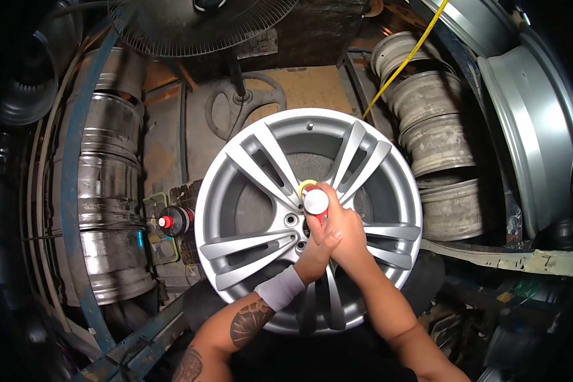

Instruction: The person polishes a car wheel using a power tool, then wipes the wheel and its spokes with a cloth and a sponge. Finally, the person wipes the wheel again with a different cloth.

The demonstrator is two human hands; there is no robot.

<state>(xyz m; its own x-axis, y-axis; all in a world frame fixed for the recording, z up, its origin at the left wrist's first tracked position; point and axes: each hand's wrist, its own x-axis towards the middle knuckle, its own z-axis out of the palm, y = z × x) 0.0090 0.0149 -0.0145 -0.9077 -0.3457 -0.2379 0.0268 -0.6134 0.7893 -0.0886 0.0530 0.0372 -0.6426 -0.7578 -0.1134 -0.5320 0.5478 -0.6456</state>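
Head view: a silver alloy wheel rim faces up, its lower edge toward the person. Near its center, slightly toward the top edge, is a small red tool with a round silver top [316, 202] and a yellow-green ring. The right hand [345, 230] has its grip closed around the tool. The left hand [318, 253] presses against the right hand; whether its grip also holds the tool cannot be told. Beyond the left edge of the wheel rim [207, 267] lies a dark bottle [183, 221] with a red cap. Stacked metal rims [111, 184] stand further left.
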